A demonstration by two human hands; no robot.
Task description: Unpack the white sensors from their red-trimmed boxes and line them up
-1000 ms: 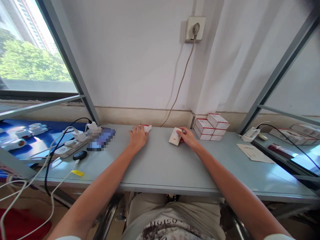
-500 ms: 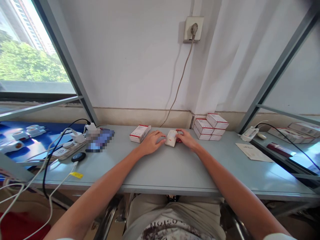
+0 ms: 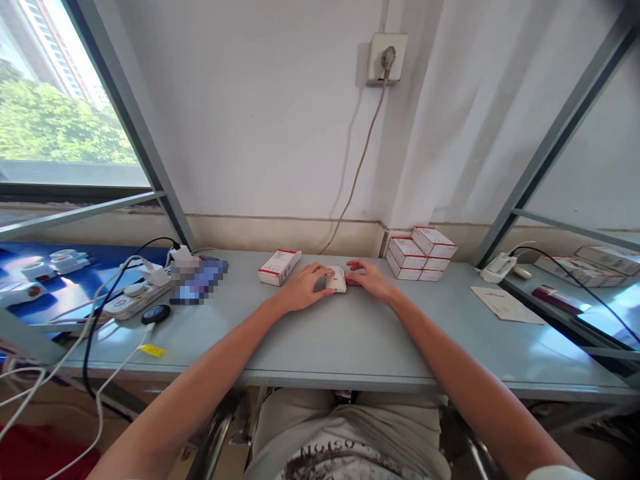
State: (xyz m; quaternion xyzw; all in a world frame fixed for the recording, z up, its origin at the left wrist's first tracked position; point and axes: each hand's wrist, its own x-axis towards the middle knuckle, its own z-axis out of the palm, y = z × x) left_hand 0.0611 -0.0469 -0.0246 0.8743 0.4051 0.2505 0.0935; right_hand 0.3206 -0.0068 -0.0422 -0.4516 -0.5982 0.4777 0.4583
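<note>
A small off-white rectangular device (image 3: 337,280) lies on the grey table in front of me. My left hand (image 3: 305,288) grips it from the left, thumb along the near side and fingers at the far side. Just to its right is my right hand (image 3: 370,280), fingers loosely bent and apart; whether a fingertip touches the device's edge I cannot tell. Left of my left hand sits a white-and-red box (image 3: 280,267). Several similar boxes (image 3: 420,255) are stacked beyond my right hand.
On the left are a power strip (image 3: 135,300) with plugs and cables, a blurred phone-like item (image 3: 200,281) and a round black device (image 3: 156,314). A paper sheet (image 3: 505,305) and a white adapter (image 3: 499,268) lie right. A cable (image 3: 361,157) hangs from the wall socket.
The device has turned slightly and shifted left into my left hand, whose thumb and fingers have closed round it. My right hand has drawn off its top to the right side.
</note>
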